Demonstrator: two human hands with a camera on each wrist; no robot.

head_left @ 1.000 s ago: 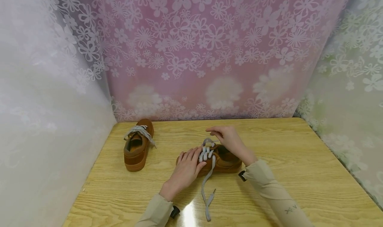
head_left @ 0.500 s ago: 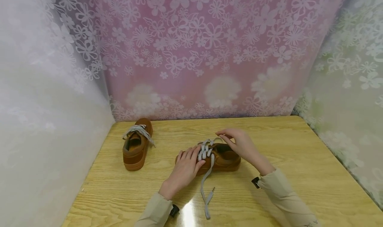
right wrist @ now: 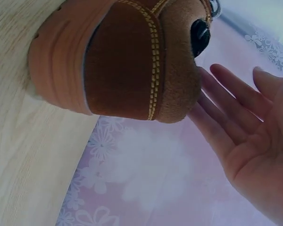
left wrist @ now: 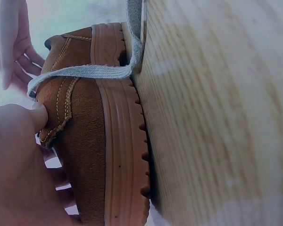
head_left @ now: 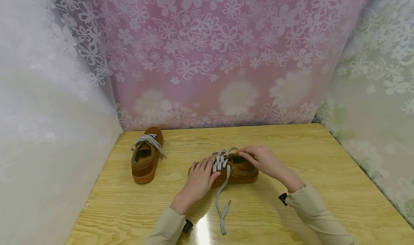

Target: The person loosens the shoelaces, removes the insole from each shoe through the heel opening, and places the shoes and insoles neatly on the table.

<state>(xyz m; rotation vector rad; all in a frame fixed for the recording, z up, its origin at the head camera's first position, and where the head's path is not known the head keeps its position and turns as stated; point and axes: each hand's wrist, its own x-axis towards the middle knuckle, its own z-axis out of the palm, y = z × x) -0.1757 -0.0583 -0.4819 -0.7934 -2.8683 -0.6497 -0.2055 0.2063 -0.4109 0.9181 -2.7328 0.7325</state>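
A brown suede shoe [head_left: 244, 173] with grey laces lies sideways on the table, its toe to the left. My left hand [head_left: 198, 180] grips its front part, thumb on the near side and fingers across the top, as the left wrist view shows. One loose lace [head_left: 223, 194] hangs over the near side onto the table; another lace [head_left: 234, 149] loops above the tongue. My right hand [head_left: 266, 164] is over the shoe opening, fingertips near that loop. In the right wrist view its fingers [right wrist: 240, 106] look fairly straight, thumb apart, partly behind the heel [right wrist: 179, 89].
A second brown shoe [head_left: 143, 164], its grey laces lying loose over it, stands at the back left of the wooden table [head_left: 155, 209]. Floral curtains [head_left: 200, 58] hang behind and at both sides. Dark wrist devices show under both sleeves.
My right hand has moved right and then down, from above the laces to over the shoe opening. The lace loop has dropped lower. My left hand keeps its hold on the shoe.
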